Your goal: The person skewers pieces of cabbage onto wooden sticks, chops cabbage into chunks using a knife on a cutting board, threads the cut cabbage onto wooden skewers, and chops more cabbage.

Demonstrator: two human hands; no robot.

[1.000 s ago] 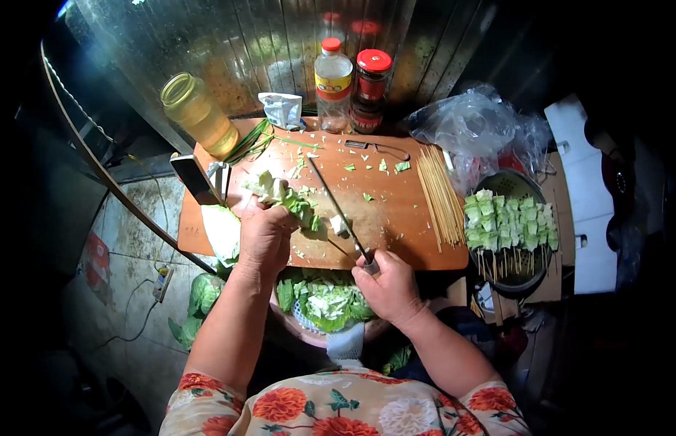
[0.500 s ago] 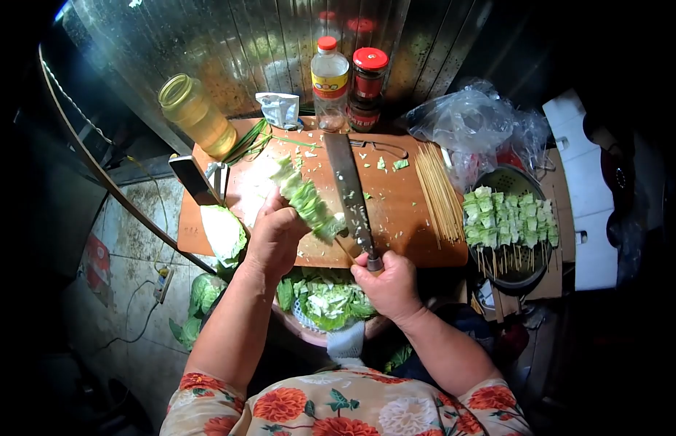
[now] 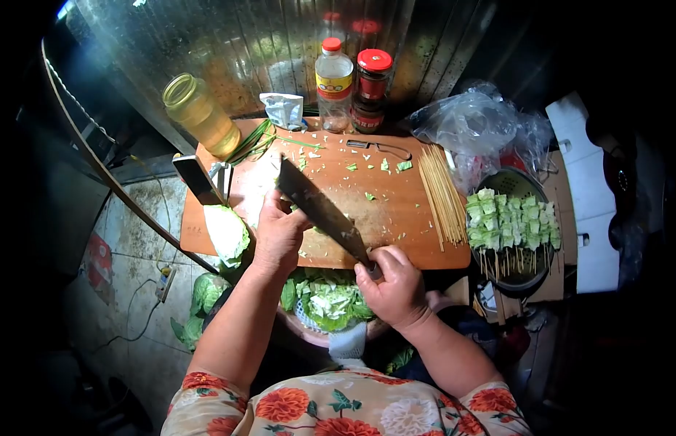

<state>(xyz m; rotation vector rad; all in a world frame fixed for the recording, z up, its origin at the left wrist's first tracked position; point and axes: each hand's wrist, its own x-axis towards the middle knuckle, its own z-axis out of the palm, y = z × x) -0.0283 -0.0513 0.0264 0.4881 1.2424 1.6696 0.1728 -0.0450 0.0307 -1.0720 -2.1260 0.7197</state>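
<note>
My left hand [image 3: 278,232] is closed around a cabbage skewer [image 3: 274,176], most of which is hidden behind the blade. In my right hand [image 3: 393,285] is the handle of a long, broad kitchen knife [image 3: 320,206]. The blade slants up and left across the skewer, its far end close to my left fingers; whether it touches the leaves I cannot tell. Below both hands is a wooden cutting board [image 3: 403,200] strewn with cabbage scraps. A cut cabbage piece [image 3: 226,234] lies at its left edge, and a basin of cut cabbage leaves [image 3: 330,299] sits before my body.
Bamboo sticks [image 3: 441,200] and a peeler [image 3: 381,148] lie on the board. Right of it, finished cabbage skewers [image 3: 512,221] rest over a dark colander [image 3: 534,190]. A yellow-liquid jar [image 3: 203,120], a phone [image 3: 196,179], a bottle [image 3: 334,91] and red-lidded jars [image 3: 373,87] stand around the board.
My right hand has swung the knife leftward, so its blade now crosses in front of the cabbage skewer. The skewer, plainly visible before, is mostly covered. My left hand stays nearly in place.
</note>
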